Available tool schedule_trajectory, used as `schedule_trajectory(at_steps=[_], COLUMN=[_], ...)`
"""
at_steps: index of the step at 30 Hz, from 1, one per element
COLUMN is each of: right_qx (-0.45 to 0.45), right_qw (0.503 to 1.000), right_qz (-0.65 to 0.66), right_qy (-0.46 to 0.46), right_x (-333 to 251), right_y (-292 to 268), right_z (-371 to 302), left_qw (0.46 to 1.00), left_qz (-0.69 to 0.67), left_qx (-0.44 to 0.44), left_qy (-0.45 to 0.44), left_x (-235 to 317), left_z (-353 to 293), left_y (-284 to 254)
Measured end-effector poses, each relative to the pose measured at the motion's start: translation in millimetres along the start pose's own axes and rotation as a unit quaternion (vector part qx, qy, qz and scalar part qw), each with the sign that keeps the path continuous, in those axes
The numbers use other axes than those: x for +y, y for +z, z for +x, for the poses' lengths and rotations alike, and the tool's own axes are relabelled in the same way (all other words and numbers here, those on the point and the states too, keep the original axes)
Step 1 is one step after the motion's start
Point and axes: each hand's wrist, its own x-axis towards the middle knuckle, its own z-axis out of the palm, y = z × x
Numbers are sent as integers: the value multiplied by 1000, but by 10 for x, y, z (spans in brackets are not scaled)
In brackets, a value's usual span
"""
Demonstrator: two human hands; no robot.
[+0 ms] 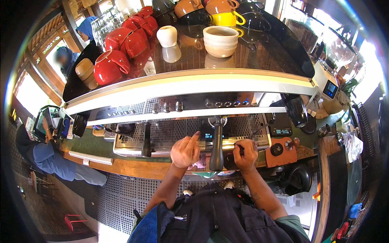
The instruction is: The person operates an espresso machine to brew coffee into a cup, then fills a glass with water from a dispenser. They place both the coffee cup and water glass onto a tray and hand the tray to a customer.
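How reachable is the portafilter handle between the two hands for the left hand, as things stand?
Probably yes: the left hand is just left of the black portafilter handle, and nothing visible blocks the gap. Depth is hard to judge from one view.

Both my forearms (167, 187) bare, stretched forward.
Left hand (185, 152) half curled, index finger (196, 137) extended; right hand (246, 155) curled inward.

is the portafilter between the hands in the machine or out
In: the portafilter juts from the espresso machine; neither left hand nor right hand holds it.
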Motion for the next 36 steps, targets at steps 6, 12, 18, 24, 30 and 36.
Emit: schedule_trajectory(at_steps=[6,12,18,24,30,36], right_qx=[5,-4,6,6,10,8], right_qw=[1000,1000,1000,1000,1000,1000], right_qz=[2,-2,2,-5,13,3], right_qy=[-19,-2,-1,-15,-4,-16], right_x=[5,-9,15,30,5,0], right_y=[5,-2,20,22,22,13], right_z=[17,3,-23,-21,-15,2], left_qw=[1000,1000,1000,1000,1000,1000], left_qz=[-4,-7,0,0,3,5], left_qx=[6,8,6,9,11,10], left_qy=[6,7,7,5,10,6], left_x=[-6,-11,-13,-14,-14,-8], left_z=[2,-3,-4,-10,-1,-10], left_y=[17,18,21,29,21,25])
